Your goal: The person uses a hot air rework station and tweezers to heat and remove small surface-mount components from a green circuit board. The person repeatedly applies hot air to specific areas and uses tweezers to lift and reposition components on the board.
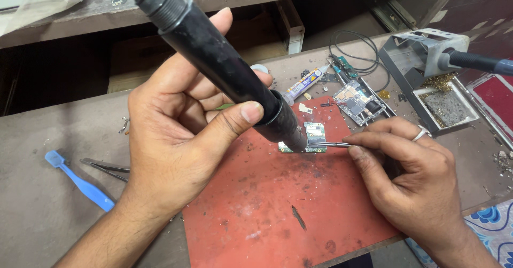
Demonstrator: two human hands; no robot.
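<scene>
Even, soft daylight, fairly bright, coming from upper right. Soft shadows under the left hand (pixel 176 124) and right hand (pixel 411 177) on the red mat (pixel 267 214). Mild sheen on the black tool barrel (pixel 224 65), slightly soft up close. Dark recess behind worktop's far edge. Centre sharp, no motion blur.

A small circuit board (pixel 312 138) lies on the mat (pixel 278 209), between both hands, tweezers (pixel 104 167) far left.

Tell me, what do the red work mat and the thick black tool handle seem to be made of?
The red work mat looks like matte rubber or silicone: a flat, dull surface with scorch marks and stains. The thick black tool handle, gripped by the left hand, appears to be hard plastic with a slight sheen and a ribbed collar.
</scene>
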